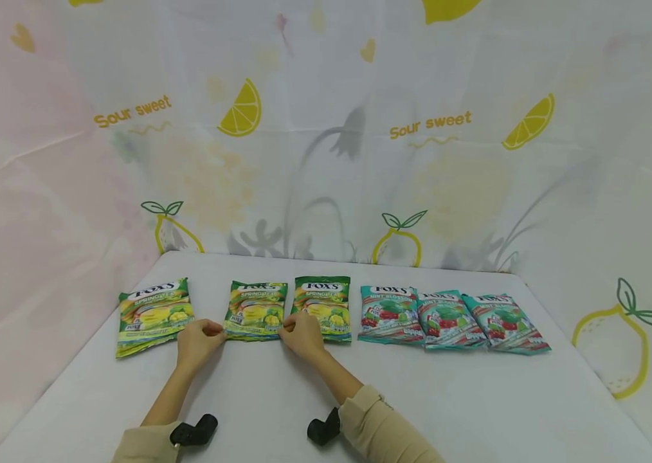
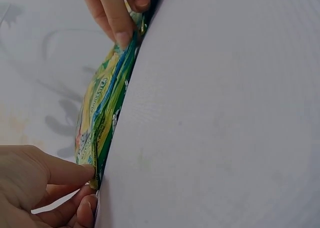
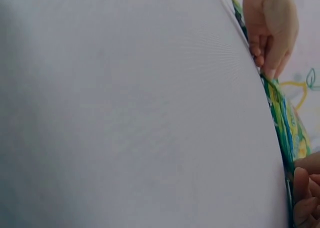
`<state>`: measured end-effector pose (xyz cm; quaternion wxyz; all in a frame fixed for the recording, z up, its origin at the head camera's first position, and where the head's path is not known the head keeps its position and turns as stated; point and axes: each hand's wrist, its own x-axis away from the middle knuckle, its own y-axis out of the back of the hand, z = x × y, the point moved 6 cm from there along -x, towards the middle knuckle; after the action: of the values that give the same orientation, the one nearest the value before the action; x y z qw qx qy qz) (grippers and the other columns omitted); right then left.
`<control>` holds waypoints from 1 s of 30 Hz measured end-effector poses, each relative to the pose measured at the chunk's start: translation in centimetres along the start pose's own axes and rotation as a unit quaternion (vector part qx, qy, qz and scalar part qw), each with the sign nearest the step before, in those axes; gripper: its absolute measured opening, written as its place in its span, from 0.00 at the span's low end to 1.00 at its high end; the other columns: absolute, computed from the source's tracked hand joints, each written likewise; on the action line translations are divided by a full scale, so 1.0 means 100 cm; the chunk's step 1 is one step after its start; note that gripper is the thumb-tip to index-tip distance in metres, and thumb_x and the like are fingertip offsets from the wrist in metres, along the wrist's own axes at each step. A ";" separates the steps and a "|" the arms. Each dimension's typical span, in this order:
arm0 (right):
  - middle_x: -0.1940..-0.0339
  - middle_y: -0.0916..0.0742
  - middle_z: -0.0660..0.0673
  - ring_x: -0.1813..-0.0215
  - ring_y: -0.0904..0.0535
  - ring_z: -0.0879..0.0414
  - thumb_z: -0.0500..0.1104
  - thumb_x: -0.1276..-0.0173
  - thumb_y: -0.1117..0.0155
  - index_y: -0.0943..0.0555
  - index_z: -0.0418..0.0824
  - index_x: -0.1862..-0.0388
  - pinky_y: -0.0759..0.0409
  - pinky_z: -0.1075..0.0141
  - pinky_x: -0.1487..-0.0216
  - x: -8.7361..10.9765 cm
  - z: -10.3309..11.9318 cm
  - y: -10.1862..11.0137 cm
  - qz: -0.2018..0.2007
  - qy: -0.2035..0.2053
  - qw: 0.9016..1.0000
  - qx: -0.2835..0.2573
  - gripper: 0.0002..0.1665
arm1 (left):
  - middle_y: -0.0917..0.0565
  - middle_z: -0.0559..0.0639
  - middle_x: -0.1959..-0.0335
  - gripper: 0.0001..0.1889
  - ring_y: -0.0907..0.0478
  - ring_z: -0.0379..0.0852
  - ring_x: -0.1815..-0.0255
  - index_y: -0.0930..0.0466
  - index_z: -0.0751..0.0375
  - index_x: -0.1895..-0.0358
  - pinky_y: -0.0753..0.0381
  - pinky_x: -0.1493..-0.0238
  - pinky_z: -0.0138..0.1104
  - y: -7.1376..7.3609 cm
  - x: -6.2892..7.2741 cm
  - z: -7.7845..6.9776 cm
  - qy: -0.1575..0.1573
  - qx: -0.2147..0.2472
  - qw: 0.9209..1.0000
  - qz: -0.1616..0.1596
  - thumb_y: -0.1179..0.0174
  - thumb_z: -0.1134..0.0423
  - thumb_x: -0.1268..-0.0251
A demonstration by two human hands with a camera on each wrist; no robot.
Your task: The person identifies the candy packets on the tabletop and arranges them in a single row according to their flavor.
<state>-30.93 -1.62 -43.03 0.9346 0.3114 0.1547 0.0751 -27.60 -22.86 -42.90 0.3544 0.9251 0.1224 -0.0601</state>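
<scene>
A green and yellow Fox's Spring Tea candy bag [image 1: 255,312] lies on the white table, its lower edge toward me. My left hand [image 1: 199,343] pinches its lower left corner between thumb and fingers; the left wrist view shows that thumb [image 2: 80,174] on the bag's edge. At the lower right corner, my right hand [image 1: 304,334] pinches the same bag. Just beyond the right hand is another Spring Tea bag [image 1: 322,305], partly covered by it. To the left of my left hand lies one more Spring Tea bag [image 1: 155,318], tilted.
Several bags stand in a row: on the right are teal Mint Blossom bags [image 1: 391,315], the middle one [image 1: 451,319] and the last [image 1: 505,323] overlapping slightly at their edges. Behind the white table [image 1: 476,405] hangs a lemon-printed cloth [image 1: 326,173].
</scene>
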 end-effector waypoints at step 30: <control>0.75 0.15 0.43 0.76 0.26 0.64 0.33 0.43 0.39 0.18 0.29 0.60 0.28 0.74 0.72 0.005 0.025 0.000 0.030 0.082 0.995 -0.041 0.12 | 0.17 0.63 0.63 0.15 0.23 0.53 0.60 0.20 0.73 0.55 0.28 0.65 0.31 0.029 0.004 0.007 0.046 0.028 0.998 0.015 0.40 0.63 0.39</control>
<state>-29.60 -2.85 -41.29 0.9280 0.2702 0.2185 0.1345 -26.47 -25.37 -41.60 0.3234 0.9381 0.1233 -0.0155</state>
